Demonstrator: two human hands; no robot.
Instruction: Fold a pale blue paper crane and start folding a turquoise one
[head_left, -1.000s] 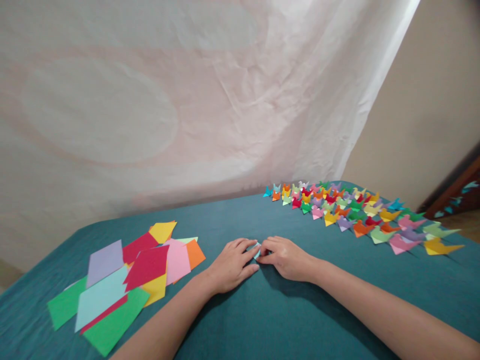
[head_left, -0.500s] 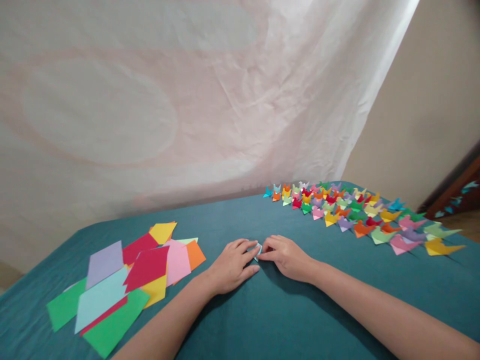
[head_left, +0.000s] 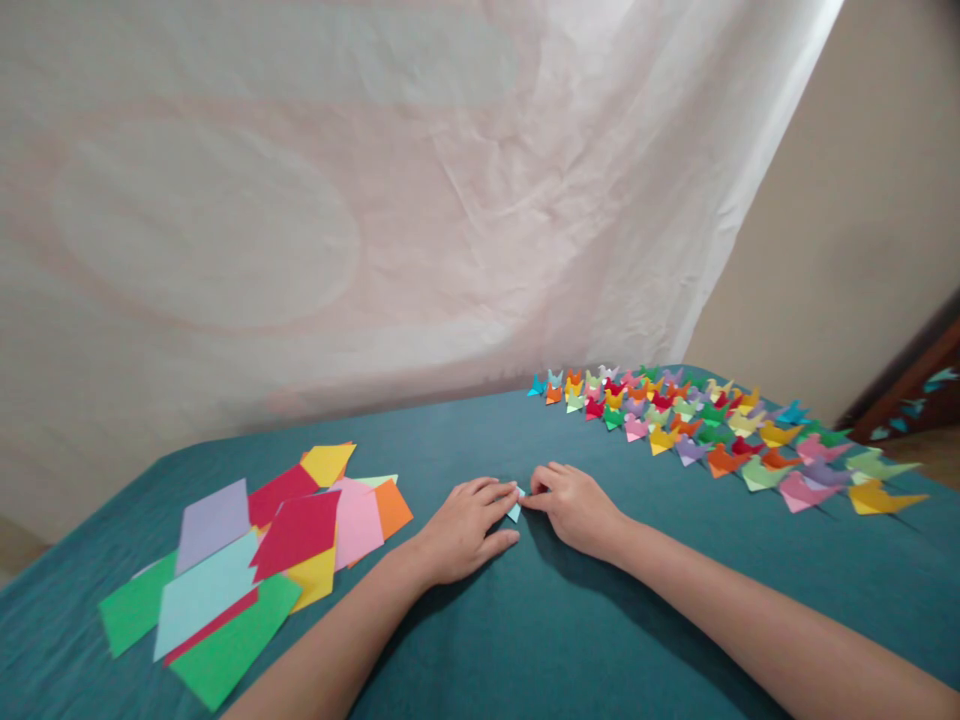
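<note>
A small light-blue folded paper (head_left: 515, 510) lies on the teal table (head_left: 570, 640), mostly hidden between my two hands. My left hand (head_left: 465, 530) rests palm down on the cloth, its fingertips pressing the paper's left side. My right hand (head_left: 574, 505) is curled, fingers pinched on the paper's upper right edge. Only a small pale triangle of the paper shows between the fingertips.
A loose pile of flat coloured paper sheets (head_left: 247, 560) lies at the left. Several rows of folded paper birds (head_left: 720, 435) in many colours stand at the right, reaching the table's far edge. A creased white sheet (head_left: 375, 200) hangs behind the table.
My right hand has shifted slightly upward and curled tighter at the paper, exposing more of its pale tip. My left hand stays nearly still.
</note>
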